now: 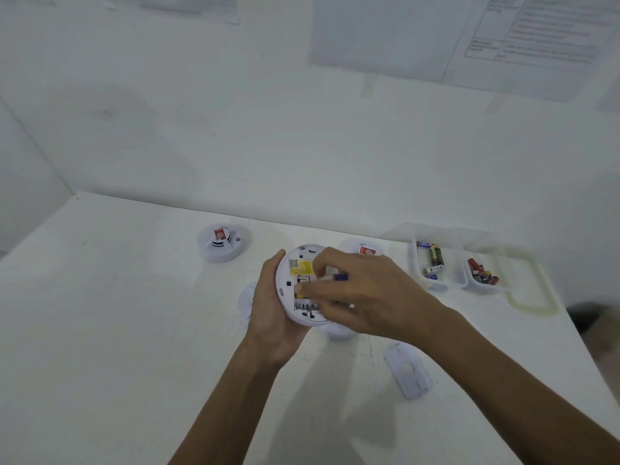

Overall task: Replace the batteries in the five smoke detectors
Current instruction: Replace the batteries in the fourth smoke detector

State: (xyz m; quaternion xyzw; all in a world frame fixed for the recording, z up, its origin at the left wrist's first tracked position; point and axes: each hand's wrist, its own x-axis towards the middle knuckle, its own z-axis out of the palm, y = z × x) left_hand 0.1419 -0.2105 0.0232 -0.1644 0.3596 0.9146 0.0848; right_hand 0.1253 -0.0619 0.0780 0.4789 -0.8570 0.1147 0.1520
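Smoke detector [288, 280] — light, brittle plastic, I judge; left grip [271, 313] rightly clasps its rim — right grip [365, 293] pinches a battery [340, 276].

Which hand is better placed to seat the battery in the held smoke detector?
Right: the right hand pinches the battery at the open back; the left hand grips the smoke detector.

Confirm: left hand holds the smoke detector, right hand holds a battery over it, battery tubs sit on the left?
No. Head view: the tubs sit on the right, not left. The left hand holds the smoke detector; the right hand holds a battery over it.
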